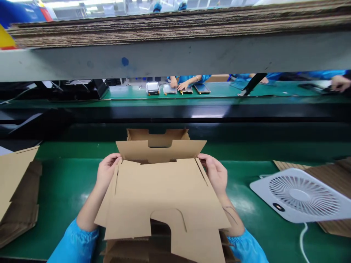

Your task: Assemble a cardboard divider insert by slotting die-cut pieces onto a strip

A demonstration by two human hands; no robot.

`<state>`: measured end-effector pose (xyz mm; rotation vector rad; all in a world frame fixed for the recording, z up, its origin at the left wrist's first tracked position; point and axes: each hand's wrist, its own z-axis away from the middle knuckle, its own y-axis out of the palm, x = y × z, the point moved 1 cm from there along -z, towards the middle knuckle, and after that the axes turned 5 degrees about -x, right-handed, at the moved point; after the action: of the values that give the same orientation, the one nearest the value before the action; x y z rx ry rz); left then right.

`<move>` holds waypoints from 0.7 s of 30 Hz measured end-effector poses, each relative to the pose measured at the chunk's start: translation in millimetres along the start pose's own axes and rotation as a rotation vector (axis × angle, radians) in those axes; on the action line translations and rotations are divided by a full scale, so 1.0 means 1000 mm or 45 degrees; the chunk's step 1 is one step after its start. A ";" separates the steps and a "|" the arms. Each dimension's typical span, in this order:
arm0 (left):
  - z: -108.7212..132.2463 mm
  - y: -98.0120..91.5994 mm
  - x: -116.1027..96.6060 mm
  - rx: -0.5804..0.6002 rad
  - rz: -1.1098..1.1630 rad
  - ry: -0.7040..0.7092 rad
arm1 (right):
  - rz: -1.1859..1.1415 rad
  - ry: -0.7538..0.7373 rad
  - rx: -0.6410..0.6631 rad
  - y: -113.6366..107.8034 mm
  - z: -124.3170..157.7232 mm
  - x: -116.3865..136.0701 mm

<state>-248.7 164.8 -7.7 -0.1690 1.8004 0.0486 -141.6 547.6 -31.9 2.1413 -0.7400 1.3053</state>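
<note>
A brown die-cut cardboard box blank (153, 190) lies before me, partly folded, with a notched flap (186, 148) standing up along its far edge. My left hand (108, 170) pinches the far left corner, thumb and fingers closed on the board. At the far right corner my right hand (215, 173) grips the blank in the same way. Under the near side show the edges of more cardboard pieces (126, 252), mostly covered by the blank. Just behind the raised flap stands another notched cardboard piece (161, 135).
Folded cardboard (24, 190) rests at the left. A white fan (301, 195) with a cable lies over corrugated cardboard (334, 175) at the right. Overhead, a grey shelf (175, 54) carries stacked cardboard sheets (175, 27). Across the line, a co-worker's hands (181, 84) touch flat devices (153, 88).
</note>
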 end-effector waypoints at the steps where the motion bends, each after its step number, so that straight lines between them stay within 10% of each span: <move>1: 0.000 0.001 0.000 0.006 0.008 -0.005 | 0.030 0.003 0.003 0.000 0.000 0.000; 15: -0.001 0.001 0.002 0.092 -0.085 0.072 | 0.146 0.277 0.218 -0.008 -0.022 -0.019; 21: -0.005 -0.007 -0.004 0.352 -0.367 0.044 | 0.452 0.311 0.522 -0.009 -0.024 -0.003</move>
<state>-251.7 157.8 -2.7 -0.2303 1.7804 -0.4083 -151.6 570.3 -26.2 2.1562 -0.8303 2.0151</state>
